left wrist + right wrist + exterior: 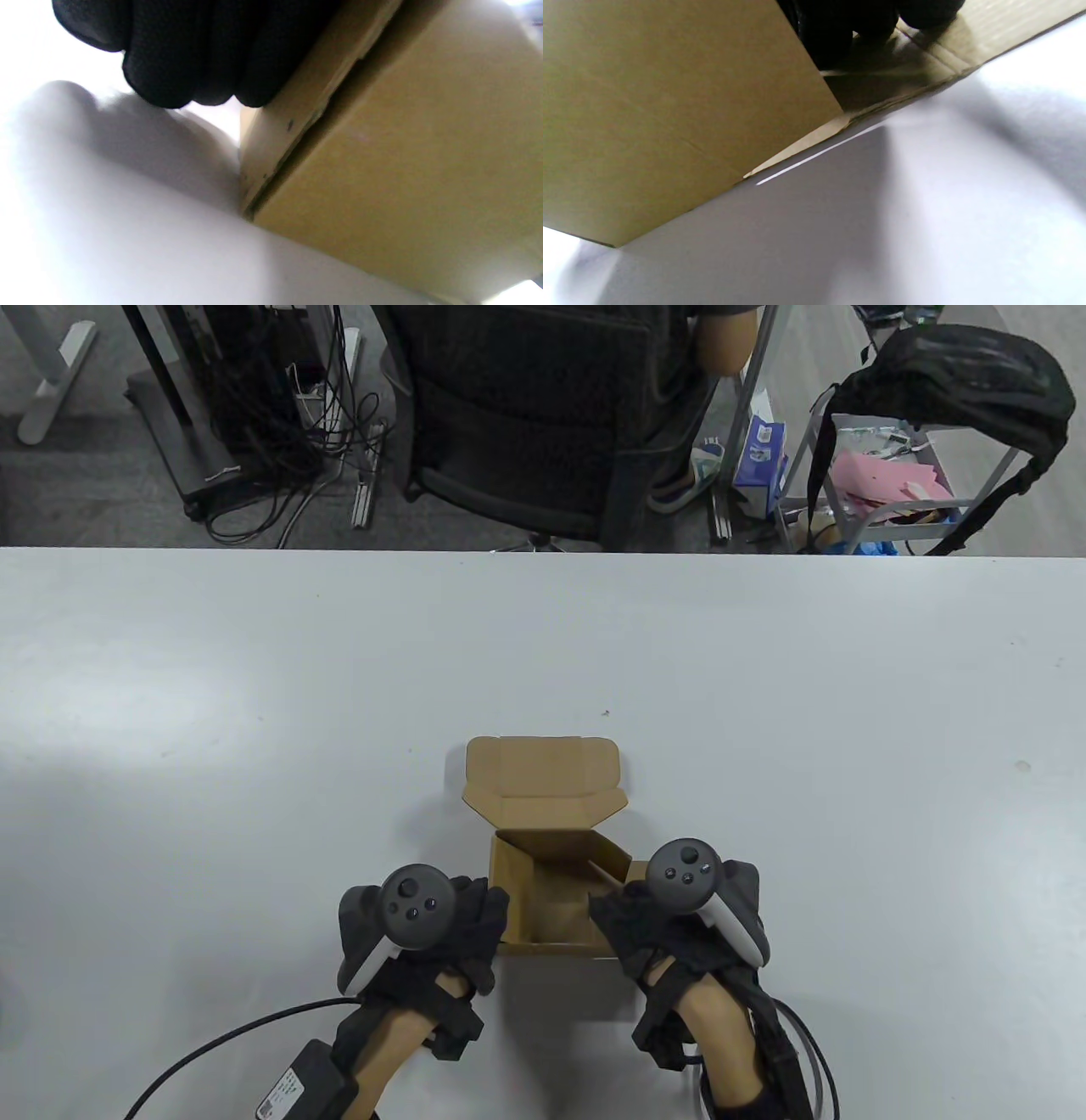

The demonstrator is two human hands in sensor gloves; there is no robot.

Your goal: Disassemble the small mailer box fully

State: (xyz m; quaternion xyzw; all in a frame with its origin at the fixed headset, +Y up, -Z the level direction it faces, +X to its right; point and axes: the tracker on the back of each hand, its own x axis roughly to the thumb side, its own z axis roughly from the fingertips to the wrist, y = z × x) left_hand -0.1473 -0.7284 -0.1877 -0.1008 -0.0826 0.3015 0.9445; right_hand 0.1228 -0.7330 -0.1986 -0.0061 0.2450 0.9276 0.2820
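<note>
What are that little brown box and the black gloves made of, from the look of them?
The small mailer box looks like plain brown cardboard, matte and unprinted; layered cut edges and fold creases show in the left wrist view. The gloves on the left hand and right hand look like black knitted fabric; a fine mesh weave shows on the fingers.

The mailer box (pixel 551 848) is matt brown corrugated cardboard, smooth-faced. Black knitted cloth gloves cover the left hand (pixel 424 925) and right hand (pixel 679 916). The tabletop (pixel 254 712) is smooth, faintly glossy white laminate.
</note>
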